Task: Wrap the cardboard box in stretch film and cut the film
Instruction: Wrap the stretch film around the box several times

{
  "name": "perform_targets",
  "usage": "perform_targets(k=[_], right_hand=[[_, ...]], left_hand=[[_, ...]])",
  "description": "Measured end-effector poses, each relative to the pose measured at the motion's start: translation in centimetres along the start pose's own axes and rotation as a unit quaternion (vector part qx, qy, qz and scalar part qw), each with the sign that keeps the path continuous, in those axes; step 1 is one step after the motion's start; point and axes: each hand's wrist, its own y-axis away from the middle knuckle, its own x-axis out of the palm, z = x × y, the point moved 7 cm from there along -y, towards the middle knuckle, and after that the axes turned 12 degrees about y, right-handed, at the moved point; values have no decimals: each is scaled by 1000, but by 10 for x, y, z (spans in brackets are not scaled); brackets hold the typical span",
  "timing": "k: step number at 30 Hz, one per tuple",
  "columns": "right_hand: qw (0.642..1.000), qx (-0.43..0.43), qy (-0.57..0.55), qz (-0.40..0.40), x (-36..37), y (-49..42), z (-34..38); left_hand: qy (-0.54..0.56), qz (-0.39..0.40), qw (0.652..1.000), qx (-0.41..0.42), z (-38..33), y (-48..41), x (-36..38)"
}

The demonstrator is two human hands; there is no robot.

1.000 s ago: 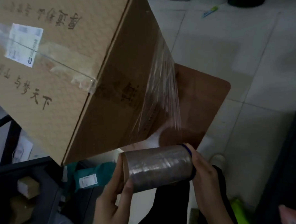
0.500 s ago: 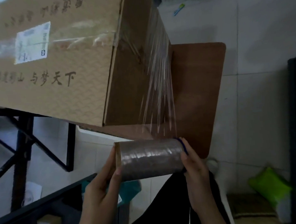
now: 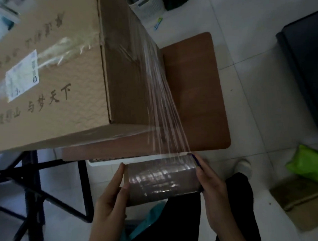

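Note:
A large cardboard box (image 3: 67, 105) with a white label and printed characters lies on a small brown table (image 3: 195, 93). The stretch film roll (image 3: 162, 179) is held level below the table's near edge. My left hand (image 3: 110, 199) presses on its left end and my right hand (image 3: 211, 187) on its right end. A taut sheet of clear film (image 3: 161, 95) runs from the roll up over the box's right end face, where it clings in wrinkles and reaches onto the top.
The table's black metal legs (image 3: 32, 188) stand at the lower left. A white basket (image 3: 147, 5) sits on the tiled floor behind the box. A green bag (image 3: 307, 165) and a brown mat (image 3: 301, 205) lie at the right, beside dark furniture (image 3: 305, 61).
The view has swung round the box's end. The roll has stayed between both hands while the film stretched longer and now lies flatter against the end face.

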Motion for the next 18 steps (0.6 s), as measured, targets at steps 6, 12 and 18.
perform_targets(k=[6, 12, 18], right_hand=[[997, -8, -61, -40, 42, 6, -41], [990, -40, -117, -66, 77, 4, -73], [975, -52, -182, -113, 98, -1, -89]], left_hand=[[-89, 78, 992, 31, -8, -30, -32], [-129, 76, 986, 72, -13, -48, -60], [-201, 115, 965, 119, -24, -60, -68]])
